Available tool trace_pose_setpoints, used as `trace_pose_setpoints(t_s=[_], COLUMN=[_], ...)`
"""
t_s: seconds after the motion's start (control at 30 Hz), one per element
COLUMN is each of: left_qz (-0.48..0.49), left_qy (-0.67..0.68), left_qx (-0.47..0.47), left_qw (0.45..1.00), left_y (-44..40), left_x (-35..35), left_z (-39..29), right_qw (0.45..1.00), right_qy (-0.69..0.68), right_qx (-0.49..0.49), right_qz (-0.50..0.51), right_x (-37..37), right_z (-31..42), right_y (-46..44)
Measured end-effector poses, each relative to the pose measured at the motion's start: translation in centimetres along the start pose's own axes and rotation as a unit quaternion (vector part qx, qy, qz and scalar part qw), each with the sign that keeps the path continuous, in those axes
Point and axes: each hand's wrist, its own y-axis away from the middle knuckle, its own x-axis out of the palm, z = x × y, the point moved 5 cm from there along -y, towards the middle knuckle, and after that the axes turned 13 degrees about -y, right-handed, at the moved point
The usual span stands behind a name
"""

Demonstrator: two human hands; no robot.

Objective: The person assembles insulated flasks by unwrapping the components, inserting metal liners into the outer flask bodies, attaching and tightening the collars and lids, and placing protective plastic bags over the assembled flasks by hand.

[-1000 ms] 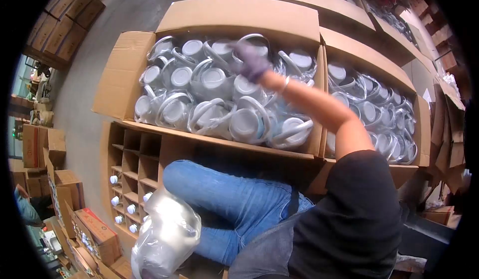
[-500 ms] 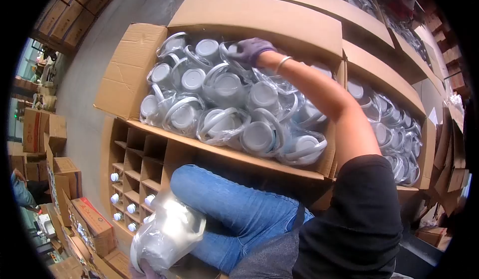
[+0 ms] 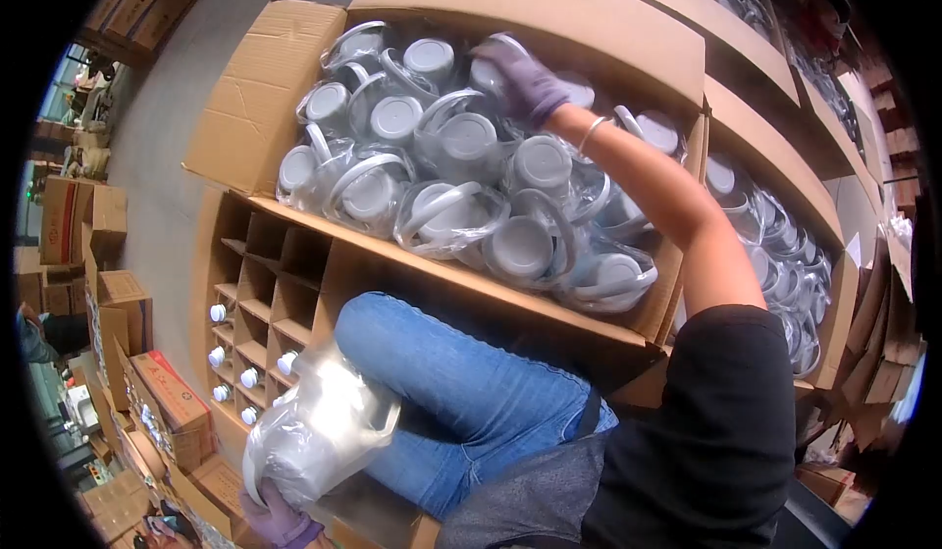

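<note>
My left hand (image 3: pixel 278 518), in a purple glove, grips the grey handle of a clear jug (image 3: pixel 329 426) wrapped in thin plastic. That jug lies tilted against my left knee, its grey lid end toward the hand. My right hand (image 3: pixel 525 83), gloved too, reaches into a large cardboard box (image 3: pixel 442 260). Its fingers close round the handle and lid area of a bagged jug (image 3: pixel 486 73) in the back row; the fingertips are partly hidden and blurred. Around it stand rows of similar bagged jugs (image 3: pixel 466 137), with grey lids up and loop handles.
In front of my legs, a divided carton (image 3: pixel 257 309) holds several white-capped bottles (image 3: pixel 249 377) in its compartments. A second box of bagged jugs (image 3: pixel 770 215) adjoins on the right. Cartons (image 3: pixel 177 402) line the left side beyond the grey floor (image 3: pixel 167 166).
The view has shifted, so the boxes appear higher. My left hand has come further into view with its jug. My right hand stays at the back-row jug.
</note>
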Motion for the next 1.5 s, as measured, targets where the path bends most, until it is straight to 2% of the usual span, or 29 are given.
trace_pose_setpoints(t_s=[0.07, 0.13, 0.2, 0.23, 0.3, 0.33, 0.4, 0.47, 0.53, 0.57, 0.6, 0.63, 0.67, 0.7, 0.77, 0.8, 0.83, 0.87, 0.9, 0.93, 1.0, 1.03, 1.07, 1.17, 1.23, 1.33, 1.4, 1.47, 1.5], left_qz=[0.018, 0.034, 0.018, 0.015, -0.007, -0.008, 0.009, -0.011, -0.033, -0.045, -0.057, -0.087, -0.102, -0.135, -0.153, -0.154, -0.178, -0.177, -0.189, -0.200, -0.176, -0.131, -0.086, 0.023, 0.057, 0.075, 0.084, 0.074, 0.066], left_qy=[0.006, 0.012, -0.080, -0.078, 0.000, 0.003, 0.067, 0.078, 0.087, 0.104, 0.122, 0.137, -0.011, -0.158, -0.156, 0.158, -0.062, -0.180, -0.281, -0.259, -0.086, 0.066, 0.207, 0.419, 0.449, 0.414, 0.395, 0.402, 0.411], left_qx=[0.012, 0.024, 0.042, 0.041, 0.015, 0.013, -0.040, -0.021, 0.000, -0.002, -0.006, -0.007, 0.050, 0.100, 0.128, 0.052, 0.229, 0.316, 0.402, 0.426, 0.407, 0.378, 0.352, 0.312, 0.271, 0.172, 0.170, 0.170, 0.171], left_qw=[1.000, 0.999, 0.996, 0.996, 1.000, 1.000, 0.997, 0.997, 0.996, 0.994, 0.991, 0.987, 0.993, 0.973, 0.967, 0.974, 0.955, 0.915, 0.851, 0.844, 0.892, 0.914, 0.909, 0.852, 0.850, 0.891, 0.899, 0.897, 0.893], left_y=[-0.3, -0.2, 0.1, 0.3, 1.2, 1.6, 2.2, 1.3, -0.1, -0.9, -1.8, -2.9, -4.7, -6.5, -6.9, -6.7, -8.3, -8.9, -9.4, -9.5, -10.8, -11.3, -11.6, -11.8, -11.9, -11.5, -11.4, -13.3, -13.7], left_x=[0.5, 0.5, 0.1, 0.2, 0.3, 0.6, 1.0, 0.8, -0.3, -1.2, -2.4, -4.0, -6.8, -9.6, -12.8, -12.4, -15.3, -16.4, -17.5, -16.7, -12.1, -8.8, -5.4, 3.8, 9.1, 16.5, 19.8, 21.7, 21.8], left_z=[-0.6, -0.7, -0.6, -0.4, 0.2, -0.7, -1.8, 0.9, 1.4, 0.6, -0.4, -1.1, -1.4, -1.6, -6.5, -11.0, -13.0, -14.5, -15.9, -18.2, -22.3, -24.7, -27.3, -34.4, -36.8, -36.9, -36.1, -35.5, -35.3], right_qw=[0.996, 0.992, 0.985, 0.986, 0.976, 0.975, 0.936, 0.952, 0.926, 0.958, 0.965, 0.970, 0.982, 0.983, 0.992, 0.988, 0.988, 0.996, 0.996, 0.995, 0.982, 0.991, 0.995, 0.988, 0.989, 0.987, 0.979, 0.983, 0.976], right_qy=[-0.066, -0.080, -0.065, -0.064, 0.091, 0.093, 0.197, 0.180, 0.077, -0.008, -0.063, -0.056, -0.035, -0.079, -0.015, -0.039, -0.075, -0.081, 0.069, 0.016, -0.127, -0.067, -0.008, -0.017, -0.001, 0.040, -0.021, -0.010, -0.054], right_qx=[-0.037, 0.020, 0.048, 0.045, -0.025, -0.028, 0.043, 0.014, 0.107, 0.064, 0.057, 0.034, -0.009, 0.018, -0.006, 0.008, -0.115, -0.024, 0.063, 0.006, 0.022, 0.042, 0.060, 0.087, 0.091, 0.121, 0.156, 0.125, 0.142], right_qz=[0.047, 0.098, 0.150, 0.150, 0.198, 0.199, 0.287, 0.247, 0.354, 0.281, 0.246, 0.234, 0.188, 0.167, 0.125, 0.146, 0.070, 0.030, 0.009, -0.093, -0.137, -0.109, -0.085, -0.128, -0.114, -0.097, -0.131, -0.134, -0.157], right_x=[2.6, 4.6, 5.1, 4.8, 4.3, 4.3, 5.2, 4.5, 5.0, 4.0, 2.1, 0.4, -2.1, -4.2, -9.4, -12.1, -18.0, -21.0, -24.3, -26.3, -30.5, -32.6, -34.1, -35.4, -37.8, -41.6, -41.7, -42.9, -42.8], right_z=[2.4, 2.4, 2.8, 3.2, 4.4, 5.1, 4.9, 5.0, 2.8, 2.3, 3.0, 3.9, 5.5, 5.9, 8.1, 9.2, 7.3, 6.8, 11.7, 10.7, 10.6, 10.8, 10.9, 13.9, 10.4, 6.9, 8.5, 7.6, 7.7], right_y=[0.0, -0.2, 0.3, 0.4, 1.4, 1.8, 3.5, 3.3, 2.9, 2.1, 0.6, -1.2, -3.2, -5.0, -8.4, -10.0, -11.5, -11.9, -11.5, -11.8, -10.0, -9.5, -8.8, -4.2, -2.9, 0.9, 3.3, 5.1, 5.7])
